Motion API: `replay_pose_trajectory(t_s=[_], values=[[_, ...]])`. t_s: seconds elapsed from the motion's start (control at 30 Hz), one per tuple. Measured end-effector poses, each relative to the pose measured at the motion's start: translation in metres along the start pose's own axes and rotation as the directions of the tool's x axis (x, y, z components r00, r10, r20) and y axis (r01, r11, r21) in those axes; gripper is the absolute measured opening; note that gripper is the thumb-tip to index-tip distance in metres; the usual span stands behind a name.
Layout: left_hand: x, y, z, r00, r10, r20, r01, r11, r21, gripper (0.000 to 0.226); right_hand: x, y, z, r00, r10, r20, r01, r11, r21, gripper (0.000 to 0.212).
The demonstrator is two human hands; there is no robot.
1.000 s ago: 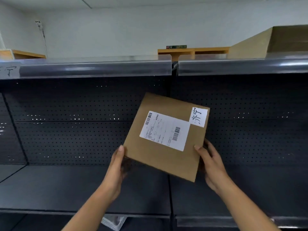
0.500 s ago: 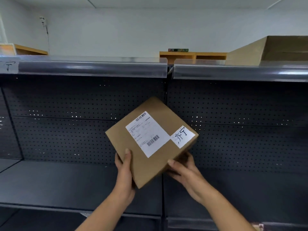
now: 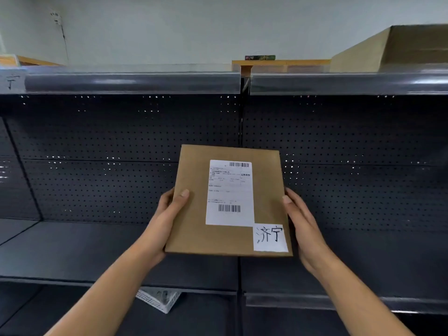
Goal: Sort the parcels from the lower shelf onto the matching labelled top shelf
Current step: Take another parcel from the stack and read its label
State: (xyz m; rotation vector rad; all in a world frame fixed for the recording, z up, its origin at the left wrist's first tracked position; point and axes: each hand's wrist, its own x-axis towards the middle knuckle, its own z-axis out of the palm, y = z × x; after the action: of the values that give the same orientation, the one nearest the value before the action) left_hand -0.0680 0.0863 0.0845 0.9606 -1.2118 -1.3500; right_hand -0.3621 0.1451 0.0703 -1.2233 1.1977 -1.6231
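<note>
You hold the parcel (image 3: 229,200) upright before the middle shelf, left hand (image 3: 167,214) and right hand (image 3: 303,226) each with a grip clamped on its sides; next, find the matching shelf label (image 3: 12,81) up left

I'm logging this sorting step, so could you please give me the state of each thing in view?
Parcel: held upright off the shelf, labels facing the camera.
Left hand: gripping the parcel's left edge.
Right hand: gripping its right edge.
Top shelf: partly visible handwritten tag at far left.
Open cardboard box: on top shelf, right.
</note>
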Motion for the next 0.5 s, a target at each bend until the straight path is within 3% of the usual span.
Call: replay_pose_trajectory(t_s=[0.13,0.5], values=[[-0.010,-0.013,-0.001,0.999,0.018,0.027,-0.019,0.999,0.028,0.061,-0.009,0.004,0.004,0.996,-0.018,-0.089,0.027,0.995,0.101,0.033],[-0.032,-0.030,-0.004,0.973,0.227,-0.050,-0.227,0.974,0.023,0.067,-0.031,0.020,0.015,0.994,-0.056,-0.091,0.064,0.995,0.082,0.044]])
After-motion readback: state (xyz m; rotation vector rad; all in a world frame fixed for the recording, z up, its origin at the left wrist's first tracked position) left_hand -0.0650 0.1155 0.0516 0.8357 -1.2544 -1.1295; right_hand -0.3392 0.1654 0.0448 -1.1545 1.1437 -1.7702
